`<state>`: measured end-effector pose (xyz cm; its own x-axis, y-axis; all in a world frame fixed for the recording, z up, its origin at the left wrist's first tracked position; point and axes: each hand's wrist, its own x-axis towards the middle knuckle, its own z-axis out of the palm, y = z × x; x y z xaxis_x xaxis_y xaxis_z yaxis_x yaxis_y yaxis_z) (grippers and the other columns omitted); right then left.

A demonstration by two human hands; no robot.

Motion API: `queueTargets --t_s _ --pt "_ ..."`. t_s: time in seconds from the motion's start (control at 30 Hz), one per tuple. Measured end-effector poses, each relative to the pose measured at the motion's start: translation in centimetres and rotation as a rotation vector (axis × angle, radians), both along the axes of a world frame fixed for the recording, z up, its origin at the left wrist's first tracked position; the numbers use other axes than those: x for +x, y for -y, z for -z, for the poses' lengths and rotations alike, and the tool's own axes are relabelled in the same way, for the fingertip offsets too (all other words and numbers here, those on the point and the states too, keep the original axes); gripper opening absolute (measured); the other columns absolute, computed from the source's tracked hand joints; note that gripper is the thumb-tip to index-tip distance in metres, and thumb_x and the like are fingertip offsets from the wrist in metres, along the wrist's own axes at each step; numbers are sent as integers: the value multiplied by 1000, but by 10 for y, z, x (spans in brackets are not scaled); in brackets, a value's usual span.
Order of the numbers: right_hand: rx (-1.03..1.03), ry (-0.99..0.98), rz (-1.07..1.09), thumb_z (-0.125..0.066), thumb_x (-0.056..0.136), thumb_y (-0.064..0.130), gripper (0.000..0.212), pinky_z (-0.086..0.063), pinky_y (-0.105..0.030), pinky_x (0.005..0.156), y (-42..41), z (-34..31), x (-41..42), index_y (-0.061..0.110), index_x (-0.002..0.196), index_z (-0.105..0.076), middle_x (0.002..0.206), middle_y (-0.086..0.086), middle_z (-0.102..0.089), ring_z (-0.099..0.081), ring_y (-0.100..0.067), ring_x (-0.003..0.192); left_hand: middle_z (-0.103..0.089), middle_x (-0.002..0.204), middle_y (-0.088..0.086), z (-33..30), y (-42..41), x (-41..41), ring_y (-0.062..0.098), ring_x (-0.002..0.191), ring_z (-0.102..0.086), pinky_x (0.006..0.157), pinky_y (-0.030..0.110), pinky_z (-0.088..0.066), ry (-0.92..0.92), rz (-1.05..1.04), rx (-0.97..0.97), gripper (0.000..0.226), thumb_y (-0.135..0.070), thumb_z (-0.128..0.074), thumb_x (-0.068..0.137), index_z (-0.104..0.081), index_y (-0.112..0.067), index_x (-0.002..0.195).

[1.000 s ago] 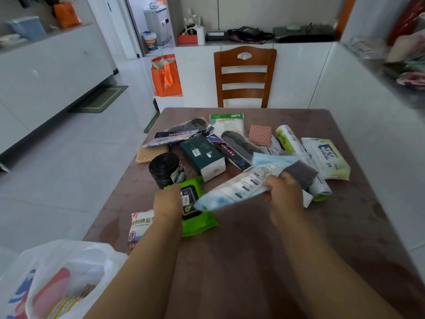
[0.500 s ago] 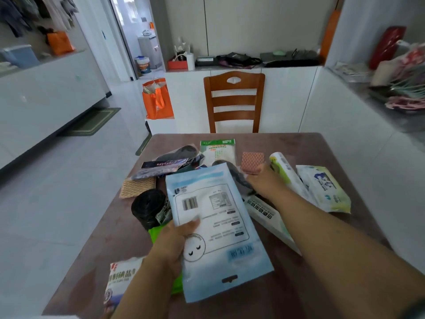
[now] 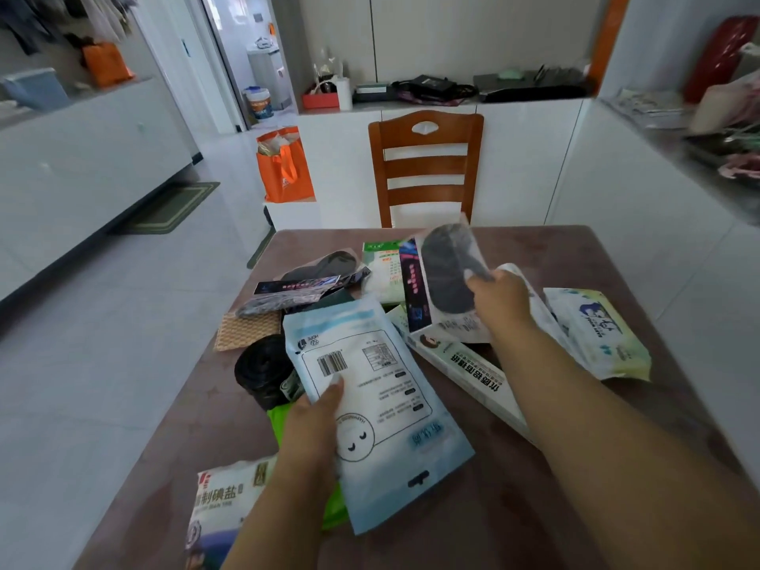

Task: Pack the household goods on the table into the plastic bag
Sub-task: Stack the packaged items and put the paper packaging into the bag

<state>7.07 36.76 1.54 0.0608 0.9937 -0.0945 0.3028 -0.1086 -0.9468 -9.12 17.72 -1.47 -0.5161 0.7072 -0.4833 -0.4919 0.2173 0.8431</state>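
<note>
Pouch (image 3: 378,409) | left hand (image 3: 314,421) pinches it, thumb on top | right hand (image 3: 499,300) pinches insole pack (image 3: 446,277) beyond pouch | stack both flat; bag unseen

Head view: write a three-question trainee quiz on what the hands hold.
1. True or false: the left hand holds the blue pouch.
2. What does the right hand lift? A) salt bag B) insole pack C) wet wipes
3. Fill in: the black roll lies to the ___ of the blue pouch.

Key: 1 true; 2 B, the insole pack; 3 left.
</note>
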Motion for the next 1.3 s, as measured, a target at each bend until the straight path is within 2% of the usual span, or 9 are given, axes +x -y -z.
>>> queueTargets --t_s 0.1,0.23,0.43,0.67,0.87,1.0,1.07,1.2,1.3 --pt "-156 -368 -64 -61 87 21 8 -51 -34 76 43 -12 19 15 89 -66 86 -4 -69 -66 -24 85 -76 90 19 0 -4 4 39 89 -71 85 60 -53 63 -13 -12 25 -25 -56 94 -67 -5 103" --pt "-301 -136 -241 -66 85 26 22 -47 -32 71 108 21 28 7 78 -60 83 -12 -68 -63 -22 78 -74 104 21 -11 -9 16 39 101 -68 92 57 -51 234 68 32 41 -41 -53 93 -69 -6 108" --pt "-400 -347 -235 -81 71 22 49 -58 -36 67 106 11 33 6 111 -60 102 -15 -70 -71 -30 85 -75 79 18 -37 -26 18 29 60 -72 55 36 -60 -34 257 -39 17 3 -67 82 -69 4 99" --pt "-620 -599 -230 -64 85 5 32 -59 -31 53 75 6 5 -8 113 -64 96 -22 -71 -70 -28 70 -73 88 19 -69 -68 -13 29 70 -70 65 37 -60 -92 487 -214 29 -24 -62 90 -66 2 103" --pt "-546 -614 -78 -65 83 2 28 -59 -33 49 56 36 -11 -3 111 -66 66 -11 -75 -72 -25 56 -59 118 21 -73 -127 -90 33 92 -66 71 36 -56 -109 101 -180 34 -26 -53 95 -57 3 113" --pt "-547 -620 -92 -64 84 2 25 -58 -32 50 53 49 -19 -2 109 -67 71 -13 -76 -70 -31 71 -57 90 17 -62 -157 -112 29 67 -57 77 40 -53 -10 -16 -173 36 -24 -41 100 -48 0 74" --pt "-549 -611 -112 -63 85 2 22 -57 -32 49 52 52 -20 -1 105 -68 72 -13 -76 -72 -30 66 -61 104 15 -49 -167 -123 26 74 -55 84 38 -49 8 -44 -269 36 -25 -43 99 -50 1 76" --pt "-549 -587 -135 -63 85 2 20 -58 -36 59 51 57 -20 2 104 -69 84 -18 -76 -71 -33 78 -66 105 9 -27 -179 -141 25 82 -64 60 36 -50 61 -77 -361 25 -23 -56 91 -62 -6 108" --pt "-572 -582 -141 -61 86 3 17 -59 -37 61 51 56 -17 2 101 -70 84 -18 -76 -71 -34 78 -58 89 16 -20 -185 -149 24 68 -52 73 34 -53 11 -88 -266 19 -15 -45 97 -53 -2 85"
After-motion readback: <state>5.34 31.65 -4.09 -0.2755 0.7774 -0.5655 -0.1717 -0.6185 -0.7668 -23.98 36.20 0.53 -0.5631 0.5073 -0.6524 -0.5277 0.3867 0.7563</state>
